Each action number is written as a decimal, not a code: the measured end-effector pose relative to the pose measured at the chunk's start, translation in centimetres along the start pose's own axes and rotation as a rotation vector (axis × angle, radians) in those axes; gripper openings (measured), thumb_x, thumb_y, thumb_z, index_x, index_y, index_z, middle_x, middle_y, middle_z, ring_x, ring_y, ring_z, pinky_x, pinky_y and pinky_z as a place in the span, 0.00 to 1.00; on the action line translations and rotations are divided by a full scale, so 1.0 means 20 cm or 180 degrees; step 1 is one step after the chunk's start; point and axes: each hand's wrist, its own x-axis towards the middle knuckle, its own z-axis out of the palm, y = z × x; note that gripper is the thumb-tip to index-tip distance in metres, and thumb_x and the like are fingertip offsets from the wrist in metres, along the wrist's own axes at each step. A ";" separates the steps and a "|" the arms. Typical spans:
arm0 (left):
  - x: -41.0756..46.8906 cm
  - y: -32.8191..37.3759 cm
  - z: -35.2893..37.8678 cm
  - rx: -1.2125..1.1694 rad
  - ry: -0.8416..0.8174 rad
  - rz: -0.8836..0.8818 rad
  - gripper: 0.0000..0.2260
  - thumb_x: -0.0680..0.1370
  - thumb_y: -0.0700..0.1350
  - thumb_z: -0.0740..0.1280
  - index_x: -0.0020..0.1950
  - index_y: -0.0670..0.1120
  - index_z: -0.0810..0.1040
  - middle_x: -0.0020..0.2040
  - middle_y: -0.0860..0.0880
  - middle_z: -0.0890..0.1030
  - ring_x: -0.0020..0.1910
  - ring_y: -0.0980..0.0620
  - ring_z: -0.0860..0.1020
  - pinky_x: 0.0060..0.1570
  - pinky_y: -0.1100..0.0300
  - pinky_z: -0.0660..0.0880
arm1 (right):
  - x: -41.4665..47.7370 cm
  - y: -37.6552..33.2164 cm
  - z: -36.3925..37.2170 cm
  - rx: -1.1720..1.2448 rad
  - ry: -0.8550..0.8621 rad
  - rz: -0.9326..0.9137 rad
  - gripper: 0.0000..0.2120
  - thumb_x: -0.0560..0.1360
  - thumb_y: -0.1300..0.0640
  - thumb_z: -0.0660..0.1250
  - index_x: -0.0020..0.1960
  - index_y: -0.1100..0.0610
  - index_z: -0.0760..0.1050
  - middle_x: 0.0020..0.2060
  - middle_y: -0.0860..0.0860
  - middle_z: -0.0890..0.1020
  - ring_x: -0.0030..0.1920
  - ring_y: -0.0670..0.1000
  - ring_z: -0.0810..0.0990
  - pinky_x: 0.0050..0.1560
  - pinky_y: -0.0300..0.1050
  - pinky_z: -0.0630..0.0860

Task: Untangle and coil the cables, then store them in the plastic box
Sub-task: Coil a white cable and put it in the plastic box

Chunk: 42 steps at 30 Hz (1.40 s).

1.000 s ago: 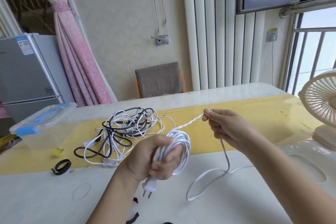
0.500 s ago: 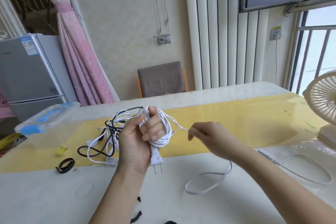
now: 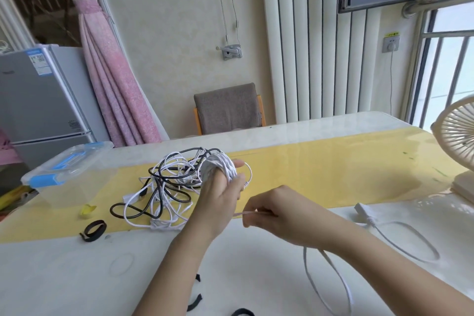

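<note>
White cable coil [image 3: 221, 167] is gripped in the left hand [image 3: 218, 199] above the table [image 3: 77, 277]; right hand [image 3: 279, 215], just below, pinches the free strand [image 3: 246, 214], slack [image 3: 305, 256] trailing off right. Clear blue-latched plastic box [image 3: 66, 174] sits far left.

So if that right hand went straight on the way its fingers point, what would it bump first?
Probably the left hand, just beside its fingertips, which grips the bundle of coiled white cable. The right hand pinches that cable's loose strand; depth is unclear.
</note>
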 end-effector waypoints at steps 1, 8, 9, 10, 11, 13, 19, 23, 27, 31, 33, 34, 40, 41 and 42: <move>0.00 -0.01 -0.01 0.0138 -0.0021 0.0005 0.17 0.80 0.56 0.59 0.47 0.42 0.75 0.37 0.53 0.73 0.34 0.57 0.71 0.45 0.60 0.72 | 0.00 0.00 -0.02 0.0053 0.0020 -0.0026 0.09 0.79 0.54 0.63 0.46 0.55 0.80 0.24 0.47 0.68 0.27 0.47 0.67 0.28 0.35 0.62; -0.05 0.09 0.01 0.0159 -0.1301 -0.0491 0.37 0.76 0.70 0.42 0.35 0.40 0.74 0.22 0.53 0.73 0.26 0.53 0.70 0.32 0.61 0.69 | -0.05 0.03 -0.21 0.0497 0.0530 0.0200 0.04 0.72 0.55 0.72 0.39 0.52 0.81 0.21 0.45 0.61 0.26 0.45 0.58 0.26 0.35 0.60; -0.06 0.09 0.01 0.0012 -0.1619 -0.0675 0.38 0.74 0.71 0.45 0.34 0.39 0.74 0.21 0.52 0.71 0.25 0.51 0.69 0.31 0.61 0.67 | -0.06 0.04 -0.25 0.0509 0.0648 0.0227 0.04 0.71 0.55 0.73 0.38 0.52 0.81 0.21 0.45 0.60 0.26 0.45 0.58 0.26 0.35 0.59; -0.07 0.09 0.00 -0.0169 -0.1887 -0.0852 0.37 0.73 0.71 0.48 0.34 0.37 0.75 0.21 0.50 0.70 0.23 0.50 0.67 0.29 0.61 0.66 | -0.07 0.06 -0.28 0.0524 0.0783 0.0237 0.04 0.70 0.54 0.74 0.37 0.51 0.81 0.22 0.45 0.60 0.26 0.45 0.58 0.27 0.35 0.58; -0.07 0.09 -0.01 -0.0432 -0.2090 -0.0977 0.36 0.72 0.70 0.51 0.34 0.37 0.76 0.21 0.48 0.67 0.21 0.51 0.64 0.26 0.62 0.63 | -0.08 0.09 -0.31 0.0578 0.0931 0.0262 0.04 0.70 0.54 0.74 0.37 0.50 0.82 0.23 0.45 0.60 0.26 0.45 0.57 0.27 0.36 0.56; -0.07 0.11 -0.05 -0.1080 -0.2280 -0.1070 0.32 0.73 0.68 0.55 0.32 0.39 0.76 0.20 0.48 0.63 0.18 0.53 0.59 0.22 0.65 0.60 | -0.09 0.14 -0.36 0.0797 0.1172 0.0364 0.04 0.70 0.55 0.74 0.37 0.51 0.82 0.25 0.50 0.62 0.28 0.48 0.58 0.28 0.39 0.56; -0.02 0.07 -0.13 -0.3331 -0.3312 -0.0703 0.26 0.77 0.65 0.56 0.32 0.47 0.78 0.18 0.52 0.61 0.16 0.54 0.59 0.17 0.64 0.55 | -0.11 0.25 -0.43 0.1599 0.1517 0.0533 0.03 0.63 0.54 0.73 0.34 0.53 0.82 0.27 0.53 0.63 0.30 0.53 0.53 0.28 0.43 0.50; 0.01 0.04 -0.19 -0.5015 -0.3269 -0.0211 0.21 0.83 0.55 0.49 0.36 0.44 0.68 0.20 0.50 0.57 0.18 0.54 0.55 0.21 0.61 0.53 | -0.09 0.28 -0.39 0.1803 0.1206 0.0653 0.11 0.62 0.47 0.74 0.34 0.56 0.81 0.24 0.49 0.61 0.26 0.48 0.54 0.25 0.35 0.54; 0.03 -0.05 -0.28 -0.5923 -0.2244 -0.0105 0.22 0.82 0.53 0.47 0.40 0.41 0.72 0.25 0.51 0.60 0.22 0.58 0.56 0.28 0.60 0.59 | -0.05 0.25 -0.31 0.1675 0.0928 0.0530 0.24 0.68 0.34 0.68 0.39 0.55 0.83 0.25 0.50 0.56 0.26 0.49 0.54 0.27 0.40 0.53; 0.06 -0.14 -0.35 -0.5944 -0.1492 0.0045 0.24 0.83 0.52 0.47 0.44 0.37 0.75 0.29 0.48 0.66 0.26 0.53 0.63 0.34 0.55 0.67 | 0.00 0.14 -0.17 0.0681 0.0541 0.0425 0.15 0.74 0.43 0.64 0.40 0.51 0.83 0.23 0.46 0.58 0.25 0.47 0.55 0.26 0.38 0.53; 0.06 -0.09 -0.36 -0.5581 -0.0843 0.0099 0.22 0.82 0.52 0.51 0.41 0.40 0.76 0.27 0.50 0.66 0.25 0.54 0.63 0.30 0.57 0.70 | 0.01 0.08 -0.07 0.0291 0.0343 0.0240 0.13 0.77 0.46 0.64 0.42 0.52 0.82 0.22 0.47 0.63 0.25 0.48 0.59 0.26 0.37 0.57; 0.05 -0.06 -0.36 -0.5278 -0.0287 0.0015 0.20 0.81 0.52 0.54 0.37 0.42 0.76 0.24 0.52 0.65 0.22 0.56 0.60 0.25 0.61 0.69 | 0.01 0.06 -0.02 0.0135 0.0289 0.0134 0.13 0.78 0.46 0.64 0.43 0.52 0.82 0.22 0.46 0.65 0.25 0.48 0.62 0.27 0.36 0.59; 0.04 0.07 -0.21 -0.3197 0.1428 -0.0313 0.26 0.82 0.60 0.48 0.37 0.44 0.74 0.20 0.54 0.60 0.18 0.57 0.58 0.21 0.65 0.57 | 0.02 -0.07 0.24 -0.0836 0.0102 -0.0457 0.16 0.82 0.46 0.55 0.50 0.55 0.76 0.36 0.56 0.78 0.39 0.61 0.70 0.38 0.48 0.65; 0.03 0.07 -0.18 -0.2704 0.1467 -0.0300 0.27 0.82 0.60 0.47 0.38 0.43 0.75 0.20 0.53 0.61 0.19 0.55 0.59 0.22 0.64 0.58 | 0.02 -0.08 0.26 -0.0817 0.0119 -0.0484 0.16 0.82 0.47 0.54 0.52 0.55 0.75 0.39 0.57 0.80 0.40 0.62 0.72 0.39 0.49 0.67; 0.02 0.07 -0.16 -0.2204 0.1436 -0.0231 0.28 0.81 0.61 0.47 0.39 0.43 0.76 0.20 0.52 0.62 0.20 0.54 0.60 0.23 0.63 0.59 | 0.01 -0.08 0.26 -0.0752 0.0105 -0.0495 0.15 0.82 0.47 0.54 0.54 0.55 0.75 0.41 0.57 0.81 0.42 0.62 0.74 0.40 0.50 0.69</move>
